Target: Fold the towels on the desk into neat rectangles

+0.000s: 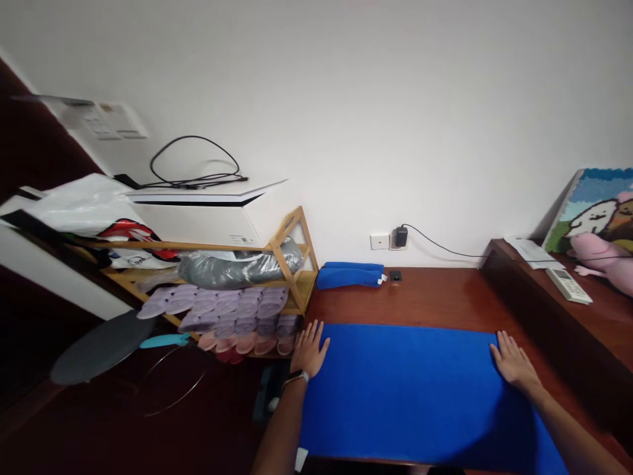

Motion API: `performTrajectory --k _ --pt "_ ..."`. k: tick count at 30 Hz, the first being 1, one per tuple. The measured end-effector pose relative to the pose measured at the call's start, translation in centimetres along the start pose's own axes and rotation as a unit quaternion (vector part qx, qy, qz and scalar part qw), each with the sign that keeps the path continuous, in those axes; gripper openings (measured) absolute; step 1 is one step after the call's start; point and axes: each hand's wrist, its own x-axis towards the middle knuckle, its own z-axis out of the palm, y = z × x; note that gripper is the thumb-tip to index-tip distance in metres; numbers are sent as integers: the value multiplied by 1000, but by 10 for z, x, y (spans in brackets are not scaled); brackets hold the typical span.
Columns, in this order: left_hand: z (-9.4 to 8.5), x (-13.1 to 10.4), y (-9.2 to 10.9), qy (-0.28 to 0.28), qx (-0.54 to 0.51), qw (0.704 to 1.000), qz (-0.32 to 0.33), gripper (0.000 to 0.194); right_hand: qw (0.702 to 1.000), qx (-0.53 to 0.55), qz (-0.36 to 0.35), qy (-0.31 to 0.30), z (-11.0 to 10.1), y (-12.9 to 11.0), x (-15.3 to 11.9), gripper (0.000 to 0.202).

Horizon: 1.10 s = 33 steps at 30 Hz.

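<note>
A blue towel (405, 396) lies spread out flat on the reddish-brown wooden desk (425, 297). At its far left corner rests my left hand (309, 348), open and palm down, with a band on the wrist. My right hand (514, 359) lies open at the far right corner, fingers stretched forward onto the wood. Neither hand has anything in its grip. Farther back, near the wall, sits a folded blue towel (350, 275) with a small white tag at its right end.
Left of the desk stands a wooden rack (291, 260) holding several slippers (237, 310) and a white box (212, 221). A raised shelf on the right bears a remote control (568, 285) and a pink plush toy (601, 260). A black plug (401, 236) sits in the wall.
</note>
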Motion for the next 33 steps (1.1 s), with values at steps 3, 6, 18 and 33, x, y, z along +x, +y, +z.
performTrajectory --k 3,6,18,33 --pt "2 -2 0 8 -14 1000 -4 65 999 -6 25 -39 -12 -5 9 86" --pt "4 -4 2 16 -30 999 -5 64 1000 -19 15 -12 -20 -51 6 83" --pt "1 -10 12 41 -50 998 -13 62 921 57 -372 -96 28 -440 -150 70" --pt "6 -4 4 32 -42 999 -7 64 997 -16 -71 32 13 -43 -21 84"
